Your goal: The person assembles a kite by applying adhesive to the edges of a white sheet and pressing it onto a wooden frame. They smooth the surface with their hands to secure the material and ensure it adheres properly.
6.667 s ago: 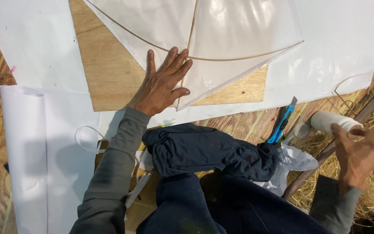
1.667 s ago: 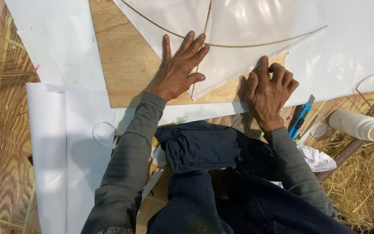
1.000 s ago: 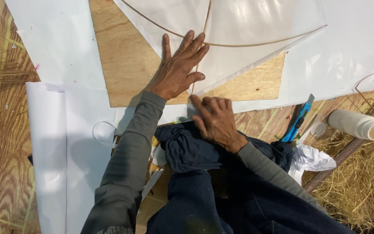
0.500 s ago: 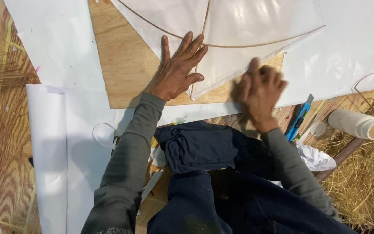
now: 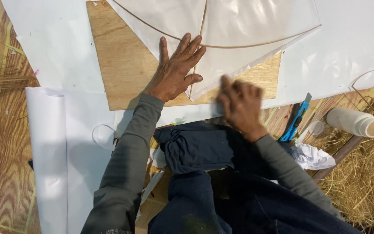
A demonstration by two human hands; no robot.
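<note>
A clear plastic sheet (image 5: 243, 39) with thin sticks (image 5: 204, 26) fixed along it lies across the top middle of the frame, spread over a plywood board (image 5: 122, 65). The left hand (image 5: 176, 71) lies flat on it, fingers spread, pinning the sheet's lower corner to the board. The right hand (image 5: 241, 104) is just right of it at the sheet's lower edge, blurred; its fingers look curled, but I cannot tell whether it grips anything. The two hands are near each other, not touching.

Under the board lies white paper (image 5: 61, 52), with another white sheet (image 5: 57, 151) at the lower left. A dark blue cloth (image 5: 195, 147) is bunched below the hands. To the right lie a blue utility knife (image 5: 296, 119), a white spool (image 5: 353, 122), crumpled white paper (image 5: 310, 156) and straw (image 5: 364, 182) in the lower right corner.
</note>
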